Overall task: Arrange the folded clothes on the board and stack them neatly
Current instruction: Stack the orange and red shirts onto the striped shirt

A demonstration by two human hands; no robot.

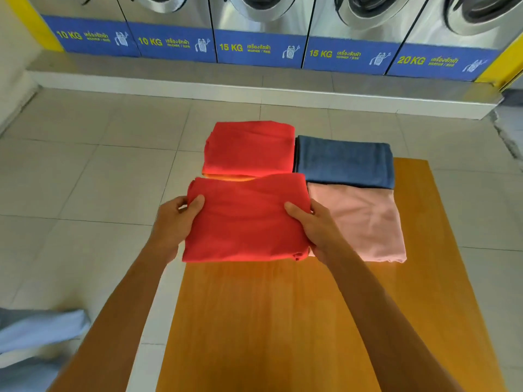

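A folded red cloth (246,219) lies at the near left of the clothes on the wooden board (283,321). My left hand (175,222) grips its left edge and my right hand (314,227) grips its right edge, thumbs on top. Just behind it rests a second folded red cloth (249,148), overhanging the board's far left corner. A folded blue cloth (343,161) sits at the far right, and a folded pink cloth (365,222) lies in front of it, touching the red cloth I hold.
The board's near half is bare wood. Tiled floor (85,179) surrounds the board. A row of washing machines (260,38) on a raised step stands beyond. Light blue fabric (34,335) shows at the lower left.
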